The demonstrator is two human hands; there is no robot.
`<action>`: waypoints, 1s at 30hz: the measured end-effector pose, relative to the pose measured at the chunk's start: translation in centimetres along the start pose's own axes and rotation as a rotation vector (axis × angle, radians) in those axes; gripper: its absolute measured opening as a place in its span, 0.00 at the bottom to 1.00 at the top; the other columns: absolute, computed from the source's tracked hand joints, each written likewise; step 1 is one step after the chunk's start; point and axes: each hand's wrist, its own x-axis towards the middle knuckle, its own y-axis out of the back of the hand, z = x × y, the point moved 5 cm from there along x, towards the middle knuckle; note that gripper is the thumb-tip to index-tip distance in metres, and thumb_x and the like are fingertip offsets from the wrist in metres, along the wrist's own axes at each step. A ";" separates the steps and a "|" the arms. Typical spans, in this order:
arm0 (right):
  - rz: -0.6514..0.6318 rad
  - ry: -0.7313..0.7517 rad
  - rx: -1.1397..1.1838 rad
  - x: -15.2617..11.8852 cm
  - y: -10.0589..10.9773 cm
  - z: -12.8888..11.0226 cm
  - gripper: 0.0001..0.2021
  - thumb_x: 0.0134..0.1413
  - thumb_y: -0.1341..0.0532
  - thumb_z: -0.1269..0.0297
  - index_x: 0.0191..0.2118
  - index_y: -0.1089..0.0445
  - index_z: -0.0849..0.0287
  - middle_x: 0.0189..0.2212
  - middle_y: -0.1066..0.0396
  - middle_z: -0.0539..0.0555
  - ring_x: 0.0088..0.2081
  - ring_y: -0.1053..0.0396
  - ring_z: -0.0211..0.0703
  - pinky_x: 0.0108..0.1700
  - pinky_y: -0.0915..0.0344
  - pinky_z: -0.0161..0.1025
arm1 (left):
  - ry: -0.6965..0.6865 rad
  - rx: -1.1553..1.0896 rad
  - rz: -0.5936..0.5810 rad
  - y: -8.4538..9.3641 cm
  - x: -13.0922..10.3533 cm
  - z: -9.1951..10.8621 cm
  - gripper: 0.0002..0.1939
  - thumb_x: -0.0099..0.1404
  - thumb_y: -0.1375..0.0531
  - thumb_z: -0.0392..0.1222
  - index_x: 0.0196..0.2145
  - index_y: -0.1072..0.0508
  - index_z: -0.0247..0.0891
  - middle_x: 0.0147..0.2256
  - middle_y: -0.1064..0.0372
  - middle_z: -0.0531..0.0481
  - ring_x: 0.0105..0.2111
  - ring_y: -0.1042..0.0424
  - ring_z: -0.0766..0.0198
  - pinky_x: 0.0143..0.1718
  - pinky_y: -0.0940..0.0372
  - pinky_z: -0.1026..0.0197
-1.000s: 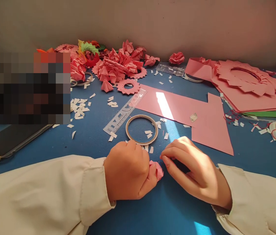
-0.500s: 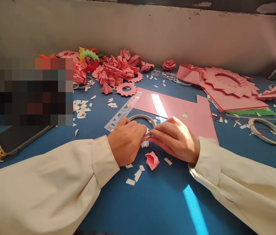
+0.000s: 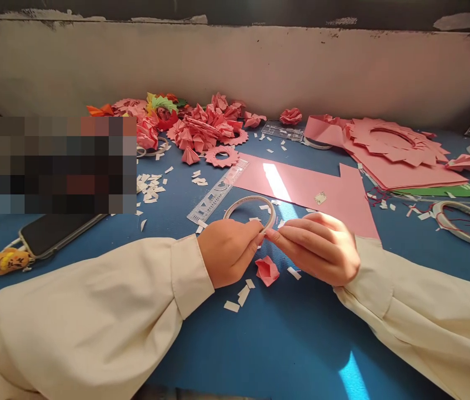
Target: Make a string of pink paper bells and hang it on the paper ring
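A roll of white double-sided tape (image 3: pixel 273 214) stands tilted between my hands above the blue table. My left hand (image 3: pixel 231 250) is closed, thumb and fingers pinching the roll's near edge. Close beside it, my right hand (image 3: pixel 318 247) is closed in a pinch at the same edge, its fingertips nearly touching the left ones; whether a tape end is between them is too small to tell. Just below the fingertips lies a small folded pink paper piece (image 3: pixel 267 270). White paper scraps (image 3: pixel 243 295) lie around it.
Behind the hands are a clear ruler (image 3: pixel 218 191) and cut pink paper (image 3: pixel 314 189). Folded pink pieces (image 3: pixel 201 128) are heaped at the back. A phone (image 3: pixel 60 233) is at left, another tape roll (image 3: pixel 468 224) at right, near stacked pink sheets (image 3: pixel 405 172).
The view has shifted, so the table's things appear slightly farther right and lower. My right hand's fingertips have drawn a little away from my left hand, and more of the tape roll shows.
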 end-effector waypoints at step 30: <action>-0.262 -0.547 0.782 -1.1 -0.8 1.4 0.20 0.63 0.53 0.55 0.59 0.44 0.43 0.62 0.51 0.48 0.63 0.54 0.48 0.62 0.52 0.49 | 0.028 -0.384 0.182 1.6 0.0 -0.2 0.13 0.68 0.54 0.35 0.31 0.32 0.33 0.28 0.35 0.49 0.32 0.36 0.65 0.37 0.40 0.63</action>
